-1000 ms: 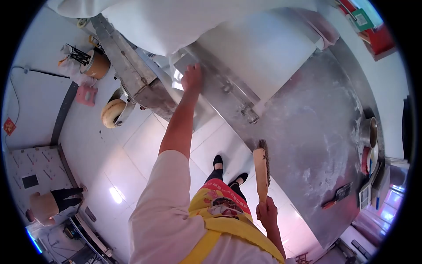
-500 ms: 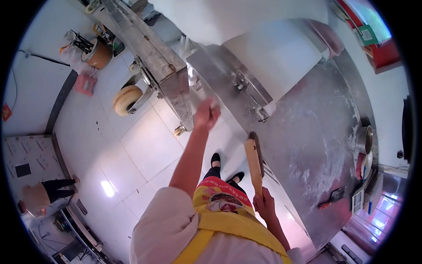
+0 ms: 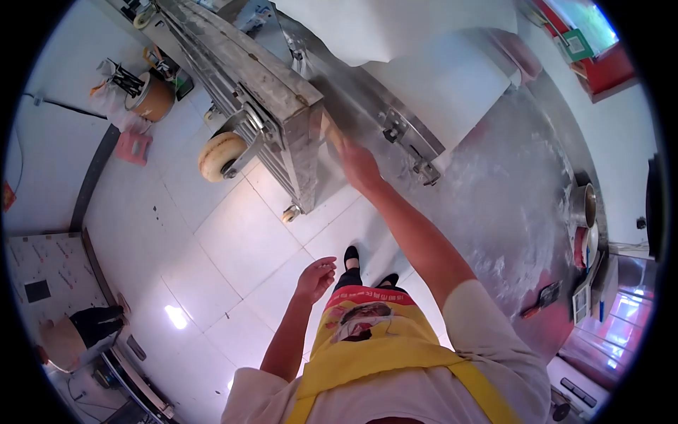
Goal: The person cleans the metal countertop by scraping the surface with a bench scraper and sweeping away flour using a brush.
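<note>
My right hand is stretched forward, closed around a wooden bench brush. It is at the near edge of the steel table, beside the end of a metal frame on casters. The brush's bristles are hidden from me. Down by my apron, my left hand hangs over the floor with its fingers loosely apart, holding nothing. White flour-like powder is smeared across the table top.
A large white sheet covers the table's far part. A dark-bladed scraper and a metal pot stand along the right side. A pink stool and a brown bucket are at the left wall. Another person is at far left.
My right hand has swung the brush from beside my waist forward to the table's edge by the frame. My left hand has drawn back from there towards my apron.
</note>
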### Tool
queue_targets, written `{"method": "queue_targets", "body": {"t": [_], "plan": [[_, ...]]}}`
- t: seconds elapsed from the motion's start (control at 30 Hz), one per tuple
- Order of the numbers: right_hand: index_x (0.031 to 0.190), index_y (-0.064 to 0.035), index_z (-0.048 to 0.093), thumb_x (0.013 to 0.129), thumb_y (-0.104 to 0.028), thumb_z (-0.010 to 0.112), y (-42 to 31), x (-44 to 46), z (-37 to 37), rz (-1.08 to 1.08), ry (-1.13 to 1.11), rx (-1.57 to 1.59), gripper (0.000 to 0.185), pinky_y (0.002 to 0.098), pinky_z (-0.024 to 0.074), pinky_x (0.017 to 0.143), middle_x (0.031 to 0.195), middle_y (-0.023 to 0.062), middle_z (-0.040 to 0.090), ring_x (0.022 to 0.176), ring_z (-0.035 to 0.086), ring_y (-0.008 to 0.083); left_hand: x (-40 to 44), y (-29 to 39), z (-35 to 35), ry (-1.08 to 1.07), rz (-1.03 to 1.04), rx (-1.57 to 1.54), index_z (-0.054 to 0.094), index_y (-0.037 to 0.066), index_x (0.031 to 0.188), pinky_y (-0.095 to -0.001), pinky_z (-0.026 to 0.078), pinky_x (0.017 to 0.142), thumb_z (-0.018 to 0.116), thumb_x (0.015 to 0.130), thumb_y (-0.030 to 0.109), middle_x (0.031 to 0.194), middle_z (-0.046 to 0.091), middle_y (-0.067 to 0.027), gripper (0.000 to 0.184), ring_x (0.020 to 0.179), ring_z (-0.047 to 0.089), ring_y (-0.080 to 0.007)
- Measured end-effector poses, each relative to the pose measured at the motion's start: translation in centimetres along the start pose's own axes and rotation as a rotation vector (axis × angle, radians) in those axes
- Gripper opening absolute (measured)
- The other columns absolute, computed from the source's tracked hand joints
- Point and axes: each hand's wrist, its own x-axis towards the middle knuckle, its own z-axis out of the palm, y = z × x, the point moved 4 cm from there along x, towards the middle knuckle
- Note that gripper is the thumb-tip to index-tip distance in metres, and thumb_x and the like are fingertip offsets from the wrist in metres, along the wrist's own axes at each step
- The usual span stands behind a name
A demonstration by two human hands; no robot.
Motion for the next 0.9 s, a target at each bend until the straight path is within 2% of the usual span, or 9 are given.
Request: {"method": "queue_targets", "body": {"t": [0.07, 0.17, 0.27, 0.33, 0.4, 0.53, 0.73, 0.8, 0.9], "plan": [[0.097, -0.0031, 0.048, 0.090, -0.020, 0.042, 1.2, 3.5, 3.2, -0.040, 0.031, -0.055, 0.019, 0.0502, 0.0456, 0.067, 0.081, 0.0221, 0.061, 0.078, 0.058, 0.0414, -0.8, 0.0, -0.3, 0.030, 0.006, 0.001, 0.054, 0.001, 0.082, -0.0218, 0.035, 0.045, 0.052, 0.090, 0.018, 0.066, 0.047, -0.0029, 0.020, 0.051, 0.044, -0.0102], [0.097, -0.0028, 0.049, 0.090, -0.019, 0.040, 1.6, 5.7, 5.2, 0.049, 0.110, 0.012, 0.020, 0.0505, 0.0455, 0.071, 0.086, 0.0229, 0.061, 0.084, 0.058, 0.0419, -0.6, -0.6, -2.0, 0.108, -0.041, 0.047, 0.037, 0.012, 0.058, -0.0235, 0.021, 0.037, 0.050, 0.091, 0.033, 0.051, 0.027, 0.0025, 0.041, 0.043, 0.026, -0.0088], [0.097, -0.0031, 0.050, 0.091, -0.019, 0.039, 2.4, 5.1, 5.7, 0.100, 0.179, 0.037, 0.020, 0.0510, 0.0451, 0.073, 0.088, 0.0240, 0.061, 0.086, 0.057, 0.0423, -1.1, -0.1, -0.6, 0.202, 0.003, 0.071, 0.026, 0.014, 0.054, -0.0269, 0.017, 0.034, 0.047, 0.092, 0.042, 0.046, 0.022, 0.0023, 0.052, 0.036, 0.022, -0.0096], [0.097, -0.0031, 0.050, 0.091, -0.020, 0.039, 4.1, 3.9, 6.0, 0.008, 0.244, 0.038, 0.021, 0.0514, 0.0447, 0.073, 0.087, 0.0244, 0.061, 0.086, 0.057, 0.0426, -1.4, 0.4, 0.5, 0.216, 0.020, 0.098, 0.027, 0.014, 0.054, -0.0272, 0.018, 0.034, 0.046, 0.092, 0.042, 0.045, 0.022, 0.0019, 0.051, 0.035, 0.022, -0.0106], [0.096, -0.0029, 0.049, 0.091, -0.021, 0.039, 6.4, 1.7, 5.3, 0.099, 0.161, -0.033, 0.021, 0.0518, 0.0446, 0.072, 0.084, 0.0248, 0.061, 0.085, 0.057, 0.0431, -1.1, 0.8, 1.8, 0.208, 0.034, 0.142, 0.027, 0.014, 0.054, -0.0273, 0.017, 0.034, 0.045, 0.093, 0.042, 0.045, 0.022, 0.0018, 0.051, 0.035, 0.022, -0.0112], [0.095, -0.0025, 0.046, 0.091, -0.022, 0.040, 6.8, -5.7, 0.2, 0.343, 0.110, 0.013, 0.020, 0.0539, 0.0436, 0.070, 0.078, 0.0252, 0.060, 0.079, 0.058, 0.0435, 0.3, 1.8, 3.9, 0.157, 0.048, 0.255, 0.027, 0.014, 0.054, -0.0273, 0.018, 0.033, 0.043, 0.094, 0.042, 0.045, 0.021, 0.0022, 0.051, 0.034, 0.022, -0.0107], [0.095, -0.0019, 0.044, 0.091, -0.021, 0.040, 12.0, -18.7, -4.6, 0.334, 0.162, -0.016, 0.020, 0.0547, 0.0435, 0.064, 0.077, 0.0248, 0.060, 0.072, 0.058, 0.0435, 0.3, 0.1, 8.6, 0.086, 0.027, 0.392, 0.027, 0.015, 0.055, -0.0255, 0.017, 0.033, 0.044, 0.093, 0.043, 0.046, 0.020, 0.0034, 0.050, 0.035, 0.021, -0.0095], [0.095, -0.0034, 0.045, 0.090, -0.017, 0.039, 14.2, -23.3, -8.2, 0.564, 0.119, 0.015, 0.016, 0.0518, 0.0435, 0.067, 0.087, 0.0244, 0.058, 0.082, 0.054, 0.0455, -0.2, -1.7, 9.8, 0.072, 0.003, 0.427, 0.027, 0.015, 0.055, -0.0248, 0.016, 0.033, 0.045, 0.092, 0.043, 0.047, 0.020, 0.0038, 0.051, 0.035, 0.021, -0.0089], [0.091, -0.0027, 0.047, 0.089, -0.016, 0.040, 19.9, -30.6, -12.4, 0.712, 0.239, 0.015, 0.015, 0.0471, 0.0457, 0.062, 0.080, 0.0206, 0.059, 0.074, 0.056, 0.0433, -0.8, -4.7, 10.8, 0.054, -0.046, 0.474, 0.027, 0.015, 0.055, -0.0246, 0.015, 0.033, 0.046, 0.092, 0.044, 0.047, 0.021, 0.0039, 0.051, 0.035, 0.021, -0.0084]]}}
